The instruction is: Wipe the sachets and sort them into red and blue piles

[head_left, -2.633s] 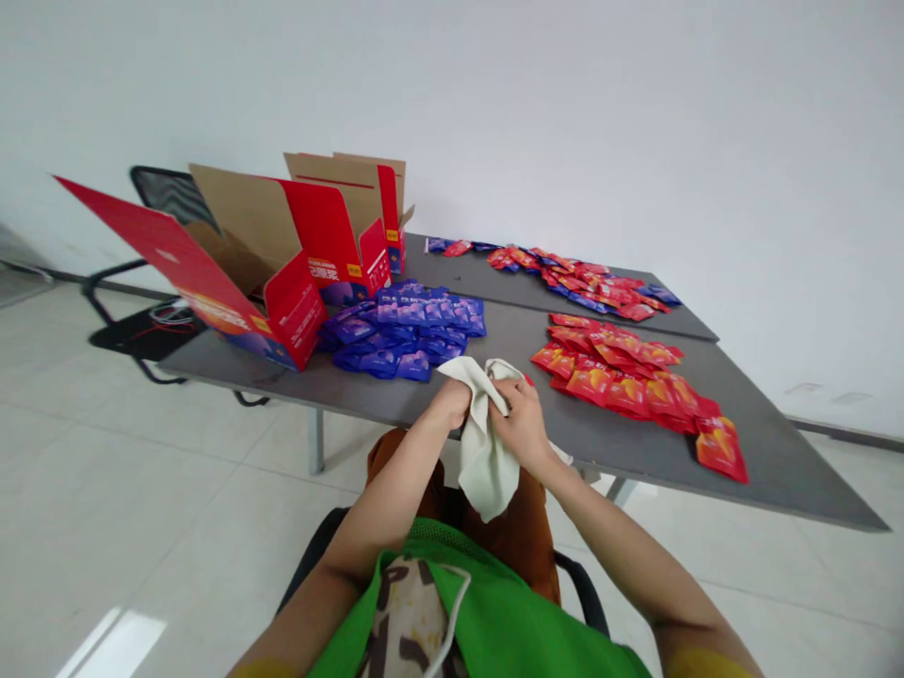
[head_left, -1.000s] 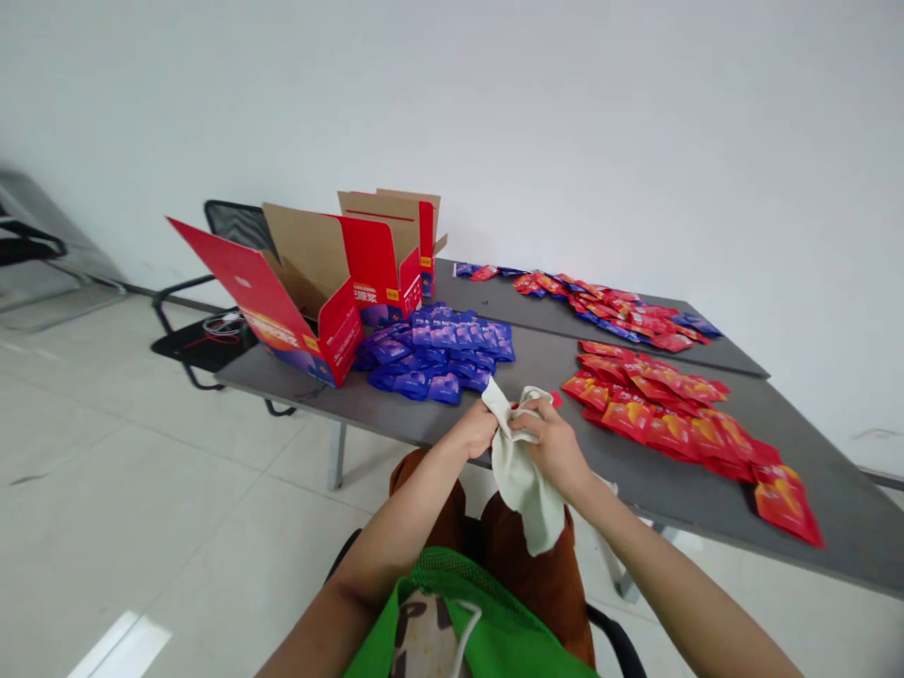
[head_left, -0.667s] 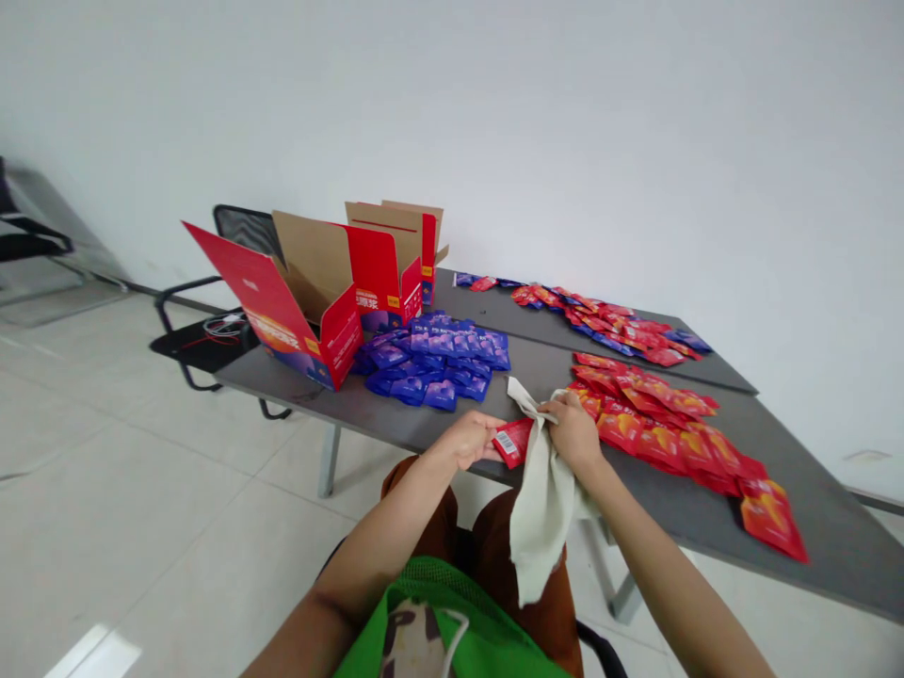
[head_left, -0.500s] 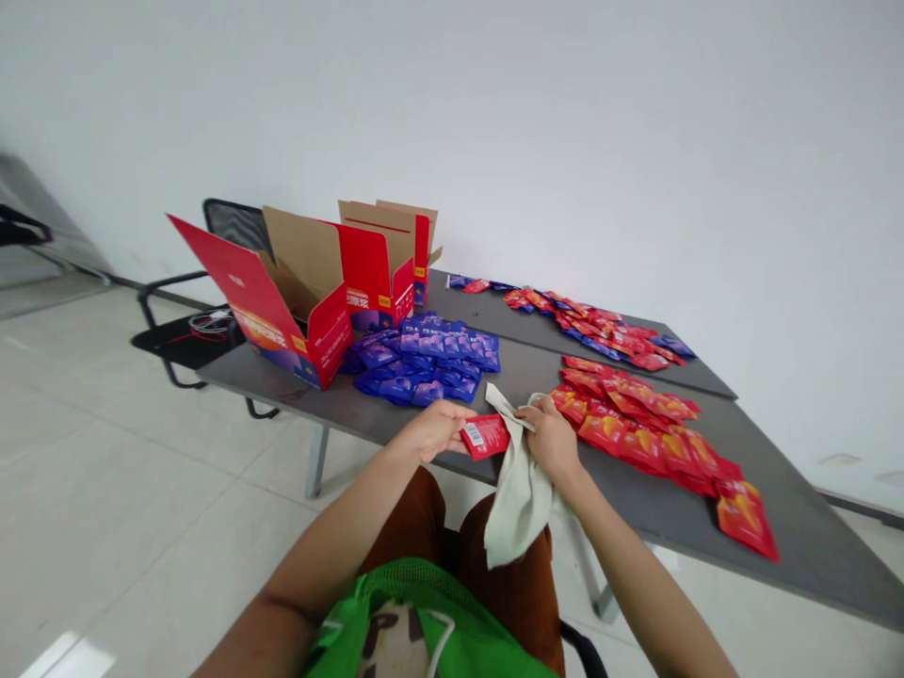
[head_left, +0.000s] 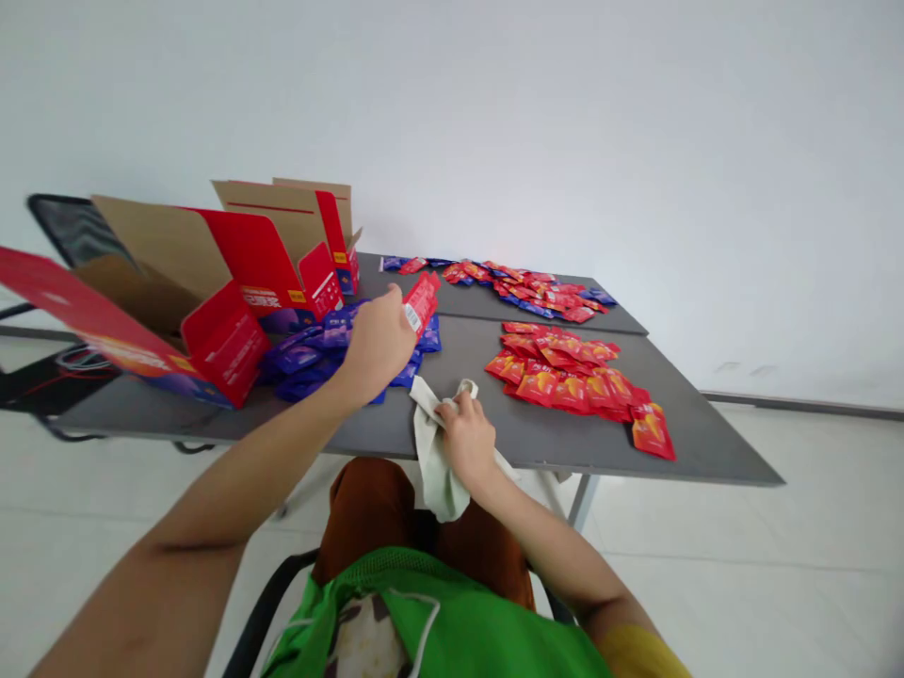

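Observation:
Raised over the purple packets [head_left: 311, 353], my left hand [head_left: 381, 339] is closed on a red packet [head_left: 422, 303] with a white barcode label. My right hand [head_left: 467, 435] grips a pale cloth [head_left: 436, 471] at the table's front edge, and the cloth hangs down over my lap. To the right of that hand lie overlapping rows of red packets [head_left: 565, 377], with one packet [head_left: 651, 431] at their near right end.
Open red cartons [head_left: 233, 348] with raised flaps stand on the left of the grey table [head_left: 706, 443]. A mixed pile of red and purple packets [head_left: 537, 292] lies at the back. A black chair [head_left: 77, 226] is at the far left.
My left hand has moved up and away from the cloth with the red packet, over the purple packets. My right hand still holds the cloth. The view has turned to the right.

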The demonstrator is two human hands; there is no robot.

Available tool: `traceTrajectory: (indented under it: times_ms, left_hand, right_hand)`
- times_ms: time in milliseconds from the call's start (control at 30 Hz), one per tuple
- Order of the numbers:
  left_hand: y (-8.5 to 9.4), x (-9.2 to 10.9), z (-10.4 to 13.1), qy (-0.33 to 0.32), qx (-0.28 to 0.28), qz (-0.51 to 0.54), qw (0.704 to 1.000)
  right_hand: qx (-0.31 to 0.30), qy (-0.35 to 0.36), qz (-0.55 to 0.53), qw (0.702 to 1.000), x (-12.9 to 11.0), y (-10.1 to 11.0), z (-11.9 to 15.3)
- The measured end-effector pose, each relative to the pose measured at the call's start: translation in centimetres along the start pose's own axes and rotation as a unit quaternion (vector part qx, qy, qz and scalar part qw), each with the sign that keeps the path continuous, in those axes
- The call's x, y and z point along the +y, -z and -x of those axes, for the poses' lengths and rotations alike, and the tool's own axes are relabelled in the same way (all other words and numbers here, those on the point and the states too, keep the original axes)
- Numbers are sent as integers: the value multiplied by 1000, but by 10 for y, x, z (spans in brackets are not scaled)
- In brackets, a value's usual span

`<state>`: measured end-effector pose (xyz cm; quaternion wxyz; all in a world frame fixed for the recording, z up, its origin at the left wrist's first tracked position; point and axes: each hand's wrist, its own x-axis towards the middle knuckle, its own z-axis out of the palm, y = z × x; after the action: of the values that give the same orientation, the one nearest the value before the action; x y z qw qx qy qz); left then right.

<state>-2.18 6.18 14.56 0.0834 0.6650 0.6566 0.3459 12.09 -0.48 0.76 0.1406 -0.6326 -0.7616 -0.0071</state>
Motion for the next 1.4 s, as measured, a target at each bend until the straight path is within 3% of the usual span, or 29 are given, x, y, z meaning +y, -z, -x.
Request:
traceTrajectory:
  times_ms: [67, 133, 300, 367, 467, 567, 700, 833, 1100, 1267, 1400]
  left_hand:
    - [-24, 27, -15, -45, 12, -98, 994]
    - [-57, 48, -33, -82, -3, -106, 991]
    - [-158, 77, -71, -241, -87, -14, 967]
    - [-192, 87, -80, -272, -115, 31, 955]
    - [-228, 102, -88, -276, -164, 41, 946]
    - [-249, 108, -96, -286, -219, 22, 933]
    - [-256, 103, -114, -304, -260, 1, 916]
    - [-251, 88, -137, -304, -246, -13, 920]
    - [-233, 32, -168, -260, -203, -86, 940]
    - [-215, 21, -226, -237, -140, -121, 954]
    - [-214, 19, -275, -185, -107, -133, 968]
  right_hand:
    - [0, -8, -10, 1000, 0, -2, -1]
    - [-4, -19, -25, 1000, 6, -1, -2]
    - [-3, -77, -17, 997, 32, 6, -3]
    - [2, -101, -7, 995, 37, 7, -1]
    - [10, -113, 0, 994, 38, 6, 1]
    - [20, -114, 2, 993, 38, 2, 2]
    - [22, -105, -8, 994, 41, -1, 2]
    - [5, -97, -17, 995, 42, 3, -2]
    - [-39, -117, -14, 992, 53, 17, -21]
    - [-11, -114, -11, 993, 46, -1, -21]
    - [7, -101, -27, 995, 38, -13, -22]
